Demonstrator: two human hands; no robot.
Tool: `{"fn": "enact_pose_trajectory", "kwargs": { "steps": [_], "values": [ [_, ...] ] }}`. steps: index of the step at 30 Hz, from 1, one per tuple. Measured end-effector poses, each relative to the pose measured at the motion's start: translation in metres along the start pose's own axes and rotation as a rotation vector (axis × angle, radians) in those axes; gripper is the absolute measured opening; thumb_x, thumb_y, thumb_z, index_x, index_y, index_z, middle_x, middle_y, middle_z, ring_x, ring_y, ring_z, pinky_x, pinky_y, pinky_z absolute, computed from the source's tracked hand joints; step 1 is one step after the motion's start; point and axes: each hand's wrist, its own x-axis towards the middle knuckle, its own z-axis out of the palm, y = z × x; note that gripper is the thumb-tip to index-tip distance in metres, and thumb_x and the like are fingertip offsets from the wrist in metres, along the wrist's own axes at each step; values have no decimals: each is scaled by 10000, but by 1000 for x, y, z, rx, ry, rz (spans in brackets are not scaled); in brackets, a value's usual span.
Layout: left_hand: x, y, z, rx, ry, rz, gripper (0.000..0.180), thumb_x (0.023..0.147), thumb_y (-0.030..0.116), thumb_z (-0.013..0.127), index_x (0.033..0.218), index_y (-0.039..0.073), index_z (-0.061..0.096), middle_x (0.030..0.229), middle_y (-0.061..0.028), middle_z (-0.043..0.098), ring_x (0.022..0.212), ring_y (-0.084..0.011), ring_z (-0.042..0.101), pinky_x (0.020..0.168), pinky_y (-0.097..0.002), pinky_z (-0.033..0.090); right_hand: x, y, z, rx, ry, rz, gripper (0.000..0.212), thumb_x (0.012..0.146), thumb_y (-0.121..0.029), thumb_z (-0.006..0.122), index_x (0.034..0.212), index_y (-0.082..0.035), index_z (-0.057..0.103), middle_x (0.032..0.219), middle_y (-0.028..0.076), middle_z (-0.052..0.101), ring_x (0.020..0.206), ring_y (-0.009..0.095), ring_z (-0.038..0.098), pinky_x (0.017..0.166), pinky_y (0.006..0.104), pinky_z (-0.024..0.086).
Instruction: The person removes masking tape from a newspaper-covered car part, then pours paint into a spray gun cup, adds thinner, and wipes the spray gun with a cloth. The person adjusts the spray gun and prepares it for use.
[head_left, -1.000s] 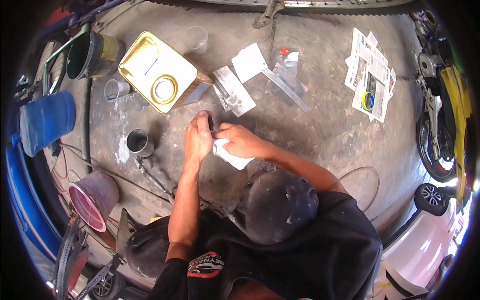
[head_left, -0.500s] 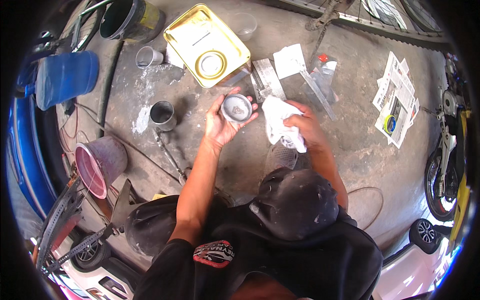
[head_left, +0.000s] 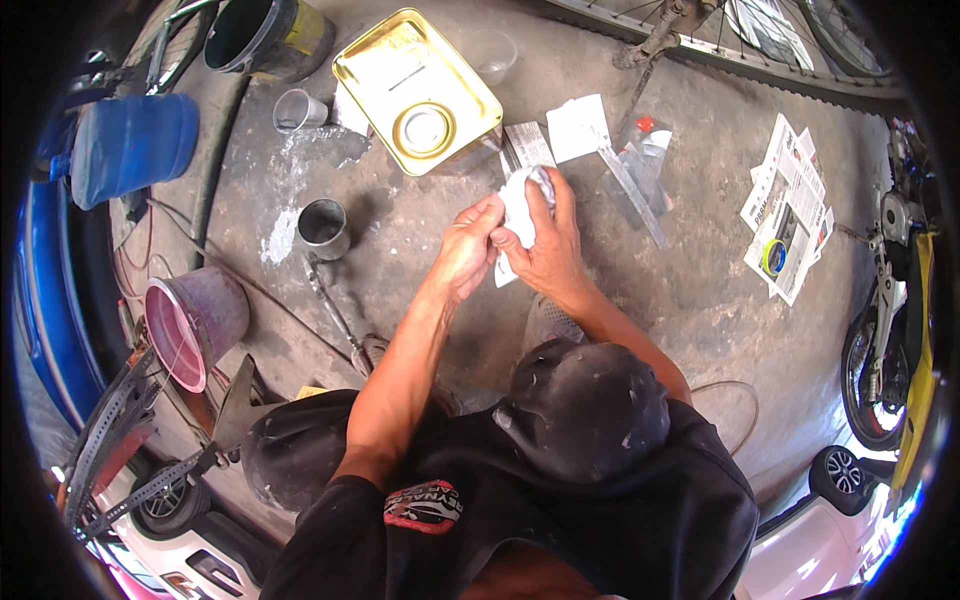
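My left hand (head_left: 468,246) is closed over the floor in front of me, its thumb and fingers against a bunched white cloth (head_left: 517,212). The shallow round grey cup it held a moment ago is now hidden behind the cloth and my fingers. From the right, my right hand (head_left: 548,245) grips the cloth, pressing it against my left hand. Beyond both hands stands a rectangular gold-rimmed metal can (head_left: 465,85) with a round lid. A dark grey cup (head_left: 324,230) is on the floor left of my hands.
Newspaper sheets (head_left: 790,215) lie at the right with a yellow-rimmed round lid (head_left: 774,257). A ruler-like strip (head_left: 632,195) rests beside white paper (head_left: 578,128). Leftward are a clear cup (head_left: 299,111), pink bucket (head_left: 197,327), blue jug (head_left: 135,150) and dark bucket (head_left: 268,40). A bicycle wheel (head_left: 760,65) borders the far side.
My right hand has brought the white cloth left and onto my left hand. My left hand has turned and closed from an open-palmed hold, and the round grey cup has gone out of sight.
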Motion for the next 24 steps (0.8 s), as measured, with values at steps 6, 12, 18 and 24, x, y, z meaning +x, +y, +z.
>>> {"fn": "enact_pose_trajectory", "kwargs": {
  "steps": [6, 12, 18, 24],
  "values": [
    [-10, 2, 7, 119, -152, -114, 283, 1054, 260, 613, 1211, 44, 706, 1060, 15, 734, 897, -62, 649, 847, -252, 532, 10, 6, -13, 204, 80, 304, 335, 966, -369, 684, 1027, -40, 697, 942, 200, 657, 756, 341, 648, 692, 423, 525],
    [-3, -12, 10, 374, -205, 54, 222, 1052, 251, 624, 1140, 65, 707, 1078, 4, 736, 911, -70, 642, 887, -261, 518, 25, 35, 0, 249, 207, 808, 520, 1031, -472, 551, 1079, 15, 726, 818, 242, 709, 804, 412, 697, 761, 472, 521],
    [2, 2, -22, -111, -234, 88, 371, 1041, 235, 616, 1318, -11, 592, 1280, -150, 695, 1197, -276, 678, 1093, -441, 516, 31, 81, -36, -106, 348, 649, 455, 963, -299, 704, 1328, -41, 618, 1144, 194, 716, 1043, 319, 702, 900, 414, 541],
    [5, 4, -21, -244, -224, 100, 440, 1044, 238, 606, 1409, 4, 529, 1358, -167, 647, 1258, -287, 637, 1091, -474, 512, 33, 61, -73, 677, 166, 743, 446, 954, -156, 733, 1347, -23, 567, 1192, 111, 678, 1081, 187, 656, 911, 331, 533]
  ]
}}
